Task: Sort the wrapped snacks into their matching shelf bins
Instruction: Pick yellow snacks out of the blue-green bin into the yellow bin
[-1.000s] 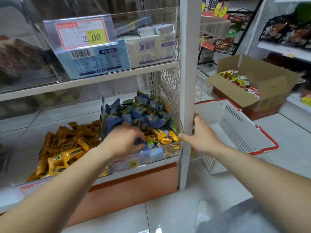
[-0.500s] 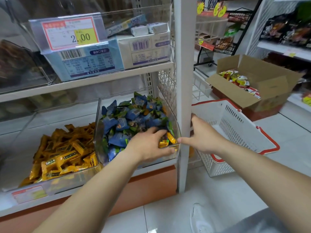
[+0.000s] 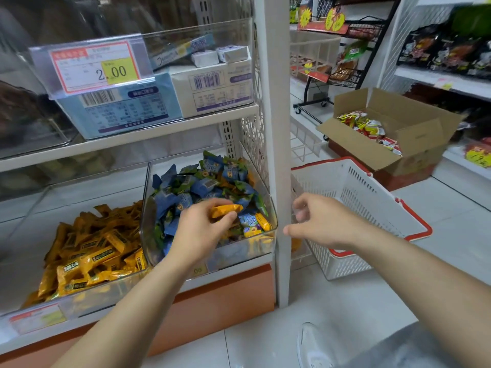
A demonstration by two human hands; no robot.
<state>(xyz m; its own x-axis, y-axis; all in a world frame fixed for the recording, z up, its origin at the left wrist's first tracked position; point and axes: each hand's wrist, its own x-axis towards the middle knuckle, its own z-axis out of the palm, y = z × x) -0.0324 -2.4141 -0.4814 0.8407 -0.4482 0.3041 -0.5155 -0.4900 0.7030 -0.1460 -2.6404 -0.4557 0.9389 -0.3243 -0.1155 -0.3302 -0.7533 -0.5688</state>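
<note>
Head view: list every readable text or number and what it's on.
"2.00": price tag on the upper clear bin.
"00": label below the blue-snack bin, rest hidden by the left forearm.
"19": yellow sign at far right, rest unclear.
Blurred or too small: barcode boxes, snack wrappers, hanging promo signs.

lower shelf [image 3: 239,271] has two clear bins side by side; left bin [image 3: 32,235] holds yellow snacks [image 3: 87,256], right bin [image 3: 240,251] mostly blue snacks [image 3: 204,184]; upper shelf [image 3: 159,131] carries another clear bin [image 3: 225,30]; white basket [image 3: 358,208] and cardboard box [image 3: 425,134] sit on the floor [image 3: 345,301]
</note>
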